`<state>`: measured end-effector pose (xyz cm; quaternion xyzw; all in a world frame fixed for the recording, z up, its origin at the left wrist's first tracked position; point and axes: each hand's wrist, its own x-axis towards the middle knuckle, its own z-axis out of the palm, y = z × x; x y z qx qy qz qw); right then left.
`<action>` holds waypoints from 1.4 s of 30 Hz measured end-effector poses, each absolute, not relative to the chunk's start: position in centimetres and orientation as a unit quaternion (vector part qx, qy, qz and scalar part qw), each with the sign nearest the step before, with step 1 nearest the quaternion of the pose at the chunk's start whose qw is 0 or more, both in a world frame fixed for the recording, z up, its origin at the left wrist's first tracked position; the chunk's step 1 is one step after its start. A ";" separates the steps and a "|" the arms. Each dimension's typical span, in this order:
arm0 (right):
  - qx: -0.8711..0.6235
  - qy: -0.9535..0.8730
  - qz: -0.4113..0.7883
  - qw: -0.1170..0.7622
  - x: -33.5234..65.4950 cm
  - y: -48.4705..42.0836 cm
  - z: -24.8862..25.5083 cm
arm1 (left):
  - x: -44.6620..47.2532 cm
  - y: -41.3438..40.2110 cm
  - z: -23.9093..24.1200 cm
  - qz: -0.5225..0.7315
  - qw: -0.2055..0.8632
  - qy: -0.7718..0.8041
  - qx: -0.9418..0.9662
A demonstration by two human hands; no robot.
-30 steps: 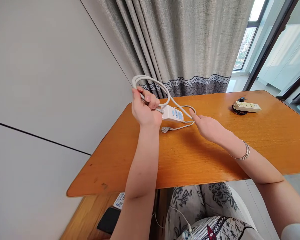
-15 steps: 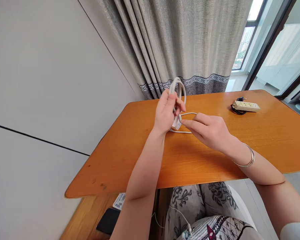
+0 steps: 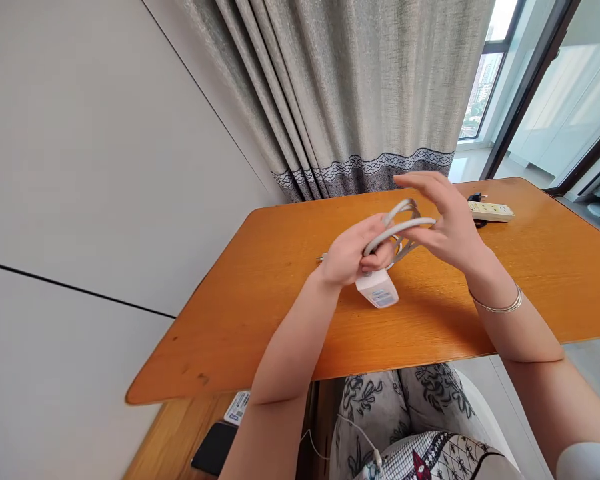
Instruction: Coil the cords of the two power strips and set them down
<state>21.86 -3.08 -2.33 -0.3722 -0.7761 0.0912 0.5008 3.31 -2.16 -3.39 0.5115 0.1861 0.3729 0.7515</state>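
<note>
Several loops of a white cable are bunched in my left hand, whose fingers are closed around them. Below those fingers hangs the end of a white power strip with a printed label; the rest of it is hidden behind the hand. To the right, my right hand has its fingers stretched out and spread from the thumb. One cable loop reaches into the gap by that thumb and touches it. Small metal prongs peek out left of my left wrist.
A cream power strip with a black plug lies at the back right of the wooden table. A grey curtain hangs behind. Lower left, below the tabletop, is a dark phone-like slab.
My left hand has lowered and turned to the right with the cable loops. My right hand has risen and its fingers have spread. The strip's labelled end now hangs in plain sight.
</note>
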 end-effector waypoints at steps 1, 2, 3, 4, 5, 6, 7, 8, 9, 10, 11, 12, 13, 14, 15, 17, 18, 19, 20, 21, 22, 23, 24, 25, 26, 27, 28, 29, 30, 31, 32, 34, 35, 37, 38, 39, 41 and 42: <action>-0.356 -0.775 0.156 0.497 21.9 -2.7 -2.4 | 3.2 -2.1 -3.2 0.382 0.763 0.191 0.485; -0.340 -0.771 0.221 0.491 22.0 -2.3 -2.6 | 3.0 -1.9 -3.0 0.395 0.773 0.200 0.455; -0.325 -0.764 0.282 0.481 22.1 -2.0 -2.7 | 2.8 -1.8 -2.8 0.408 0.780 0.209 0.425; -0.313 -0.755 0.337 0.467 22.2 -1.6 -2.9 | 2.7 -1.6 -2.6 0.418 0.786 0.216 0.401; -0.303 -0.746 0.384 0.453 22.3 -1.3 -3.1 | 2.5 -1.4 -2.5 0.425 0.790 0.221 0.383; -0.294 -0.736 0.423 0.439 22.4 -1.1 -3.2 | 2.4 -1.2 -2.4 0.429 0.793 0.224 0.370; -0.285 -0.728 0.456 0.426 22.5 -0.8 -3.4 | 2.3 -1.1 -2.3 0.430 0.796 0.225 0.362; -0.278 -0.720 0.482 0.414 22.6 -0.6 -3.5 | 2.3 -1.0 -2.4 0.428 0.798 0.227 0.358; -0.272 -0.713 0.502 0.407 22.6 -0.4 -3.7 | 2.4 -0.9 -2.5 0.423 0.801 0.228 0.357; -0.270 -0.706 0.515 0.404 22.6 -0.3 -3.9 | 2.5 -0.8 -2.5 0.418 0.803 0.230 0.356; -0.273 -0.698 0.523 0.406 22.6 -0.1 -4.1 | 2.7 -0.7 -2.6 0.413 0.805 0.233 0.355; -0.281 -0.689 0.526 0.412 22.5 0.1 -4.3 | 2.9 -0.7 -2.7 0.411 0.807 0.236 0.352; -0.289 -0.679 0.525 0.424 22.4 0.3 -4.5 | 3.0 -0.6 -2.7 0.413 0.807 0.239 0.347; -0.294 -0.667 0.524 0.440 22.3 0.4 -4.7 | 3.1 -0.5 -2.7 0.419 0.806 0.241 0.340; -0.294 -0.656 0.524 0.457 22.2 0.6 -5.0 | 3.1 -0.5 -2.6 0.431 0.804 0.241 0.332; -0.272 -0.643 0.531 0.480 22.0 1.0 -5.4 | 2.9 -0.3 -2.4 0.466 0.793 0.231 0.318; -0.253 -0.645 0.539 0.479 22.0 1.2 -5.7 | 2.6 -0.1 -2.3 0.488 0.785 0.223 0.311; -0.235 -0.653 0.549 0.466 21.9 1.4 -5.9 | 2.4 0.0 -2.2 0.508 0.776 0.214 0.306; -0.220 -0.662 0.559 0.448 21.9 1.6 -6.1 | 2.2 0.1 -2.2 0.525 0.768 0.207 0.301; -0.209 -0.670 0.567 0.431 21.9 1.8 -6.4 | 1.9 0.2 -2.1 0.537 0.762 0.202 0.298; -0.201 -0.674 0.574 0.420 22.0 2.0 -6.6 | 1.8 0.3 -2.1 0.545 0.759 0.199 0.297; -0.197 -0.672 0.581 0.415 22.0 2.1 -6.8 | 1.6 0.4 -2.1 0.547 0.757 0.199 0.295; -0.195 -0.666 0.587 0.417 22.0 2.3 -7.0 | 1.6 0.5 -2.1 0.547 0.758 0.199 0.294; -0.194 -0.658 0.594 0.420 21.9 2.3 -7.2 | 1.6 0.6 -2.1 0.546 0.759 0.200 0.293; -0.193 -0.650 0.601 0.423 21.9 2.4 -7.3 | 1.6 0.6 -2.1 0.544 0.761 0.200 0.292; -0.194 -0.642 0.610 0.422 21.9 2.4 -7.4 | 1.6 0.6 -2.1 0.542 0.763 0.199 0.291; -0.195 -0.633 0.619 0.423 21.8 2.5 -7.5 | 1.7 0.5 -2.0 0.540 0.765 0.199 0.290; -0.199 -0.623 0.626 0.424 21.7 2.5 -7.6 | 1.7 0.5 -2.0 0.539 0.766 0.200 0.289; -0.203 -0.613 0.632 0.427 21.7 2.5 -7.7 | 1.7 0.5 -1.9 0.537 0.767 0.201 0.288; -0.208 -0.605 0.637 0.430 21.7 2.5 -7.7 | 1.8 0.4 -1.9 0.536 0.767 0.203 0.289; -0.214 -0.597 0.641 0.432 21.6 2.6 -7.8 | 1.8 0.4 -1.9 0.534 0.767 0.206 0.290; -0.222 -0.591 0.645 0.431 21.7 2.7 -7.8 | 1.8 0.4 -1.9 0.530 0.767 0.211 0.294; -0.224 -0.592 0.645 0.428 21.8 2.7 -7.8 | 1.8 0.4 -1.9 0.527 0.768 0.213 0.296; -0.227 -0.601 0.640 0.421 21.9 2.7 -7.7 | 1.9 0.4 -2.0 0.524 0.769 0.214 0.298; -0.227 -0.608 0.635 0.418 22.1 2.7 -7.6 | 1.9 0.4 -2.0 0.524 0.768 0.214 0.300; -0.228 -0.616 0.628 0.417 22.1 2.7 -7.6 | 2.0 0.4 -2.0 0.524 0.767 0.215 0.302; -0.229 -0.629 0.611 0.422 22.2 2.7 -7.4 | 2.2 0.2 -1.9 0.525 0.761 0.223 0.309; -0.231 -0.633 0.600 0.431 22.2 2.8 -7.3 | 2.3 0.1 -1.9 0.525 0.757 0.231 0.314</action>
